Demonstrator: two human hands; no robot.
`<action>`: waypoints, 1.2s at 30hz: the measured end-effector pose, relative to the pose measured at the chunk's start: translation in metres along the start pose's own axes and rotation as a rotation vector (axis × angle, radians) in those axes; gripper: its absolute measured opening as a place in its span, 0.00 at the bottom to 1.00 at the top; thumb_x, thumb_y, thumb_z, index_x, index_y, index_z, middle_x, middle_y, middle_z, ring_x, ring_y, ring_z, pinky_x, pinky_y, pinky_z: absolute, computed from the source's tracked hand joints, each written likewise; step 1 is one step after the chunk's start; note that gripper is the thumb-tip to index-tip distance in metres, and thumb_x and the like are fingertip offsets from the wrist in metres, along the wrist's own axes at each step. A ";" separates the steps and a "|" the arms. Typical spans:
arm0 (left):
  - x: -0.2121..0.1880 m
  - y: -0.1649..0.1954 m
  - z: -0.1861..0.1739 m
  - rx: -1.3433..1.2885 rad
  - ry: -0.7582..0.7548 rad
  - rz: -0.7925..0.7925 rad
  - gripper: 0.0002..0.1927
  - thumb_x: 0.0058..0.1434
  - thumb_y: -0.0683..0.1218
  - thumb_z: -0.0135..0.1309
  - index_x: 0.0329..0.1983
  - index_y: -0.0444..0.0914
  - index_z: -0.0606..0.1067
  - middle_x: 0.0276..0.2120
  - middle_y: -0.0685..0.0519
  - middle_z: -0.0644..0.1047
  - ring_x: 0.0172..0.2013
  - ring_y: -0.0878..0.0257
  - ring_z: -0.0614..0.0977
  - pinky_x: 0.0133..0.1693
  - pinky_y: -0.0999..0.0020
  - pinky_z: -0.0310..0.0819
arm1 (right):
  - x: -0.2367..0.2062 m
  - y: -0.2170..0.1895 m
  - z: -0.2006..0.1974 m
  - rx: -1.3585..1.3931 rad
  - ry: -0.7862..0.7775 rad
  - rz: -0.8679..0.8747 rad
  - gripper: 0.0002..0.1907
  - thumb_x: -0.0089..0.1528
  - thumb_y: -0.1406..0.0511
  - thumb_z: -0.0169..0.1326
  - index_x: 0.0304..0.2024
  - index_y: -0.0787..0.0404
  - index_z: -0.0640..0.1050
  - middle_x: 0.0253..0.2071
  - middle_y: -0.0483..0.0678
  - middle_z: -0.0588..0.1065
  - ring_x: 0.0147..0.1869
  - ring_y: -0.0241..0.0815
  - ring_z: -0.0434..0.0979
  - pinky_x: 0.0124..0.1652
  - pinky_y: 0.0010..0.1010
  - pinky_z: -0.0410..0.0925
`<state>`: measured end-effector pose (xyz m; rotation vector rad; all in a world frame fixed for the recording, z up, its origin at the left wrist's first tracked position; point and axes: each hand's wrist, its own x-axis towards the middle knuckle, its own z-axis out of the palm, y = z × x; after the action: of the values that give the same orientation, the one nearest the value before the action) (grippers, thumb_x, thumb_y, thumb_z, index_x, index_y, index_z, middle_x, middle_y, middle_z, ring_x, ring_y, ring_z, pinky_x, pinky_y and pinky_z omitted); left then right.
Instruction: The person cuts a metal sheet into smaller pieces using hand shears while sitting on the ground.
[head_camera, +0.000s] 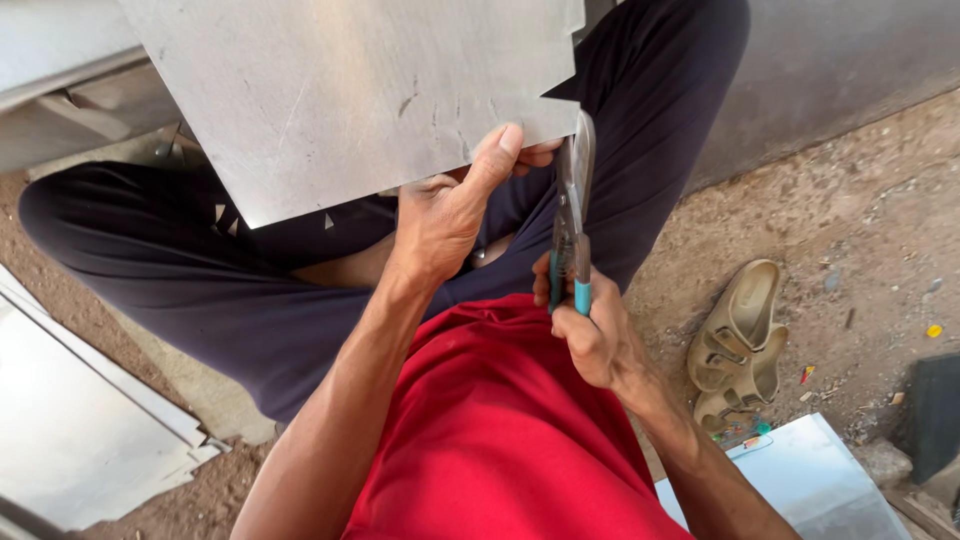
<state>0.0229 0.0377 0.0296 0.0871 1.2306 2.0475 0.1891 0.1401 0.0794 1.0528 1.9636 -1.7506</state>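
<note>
Metal sheet (340, 90) across lap, near edge pinched by left hand (440, 215); right hand (590, 335) clenched on snips (572, 215) at notch. Judged stiff, light, sharp-edged: hold flat faces. Sandals (738, 345) beyond on ground.

1 held metal sheet (340, 95), 1 pair of snips (572, 215), 2 sandals (738, 340), 2 hands (445, 215)
</note>
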 end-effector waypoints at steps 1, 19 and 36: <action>0.000 -0.002 -0.001 0.014 0.010 -0.005 0.15 0.70 0.48 0.56 0.49 0.32 0.81 0.40 0.49 0.85 0.44 0.62 0.86 0.50 0.67 0.80 | 0.002 0.001 0.000 -0.019 0.014 0.001 0.25 0.46 0.66 0.42 0.45 0.68 0.73 0.33 0.52 0.72 0.33 0.39 0.70 0.32 0.30 0.69; -0.001 -0.010 -0.004 -0.021 0.158 -0.129 0.17 0.62 0.46 0.64 0.47 0.28 0.81 0.41 0.42 0.85 0.43 0.58 0.88 0.52 0.65 0.85 | 0.002 0.014 -0.001 -0.187 -0.025 -0.160 0.16 0.50 0.63 0.41 0.36 0.67 0.72 0.23 0.49 0.69 0.23 0.39 0.66 0.25 0.32 0.65; -0.088 0.065 -0.088 -0.055 0.578 0.178 0.12 0.65 0.36 0.61 0.51 0.28 0.80 0.39 0.45 0.83 0.36 0.61 0.84 0.40 0.68 0.83 | -0.001 -0.028 0.016 -0.399 -0.371 -0.019 0.28 0.46 0.64 0.45 0.50 0.68 0.71 0.36 0.52 0.75 0.40 0.40 0.75 0.44 0.32 0.71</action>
<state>0.0157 -0.0997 0.0593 -0.4681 1.5470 2.3481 0.1669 0.1247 0.0972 0.5337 1.9659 -1.3587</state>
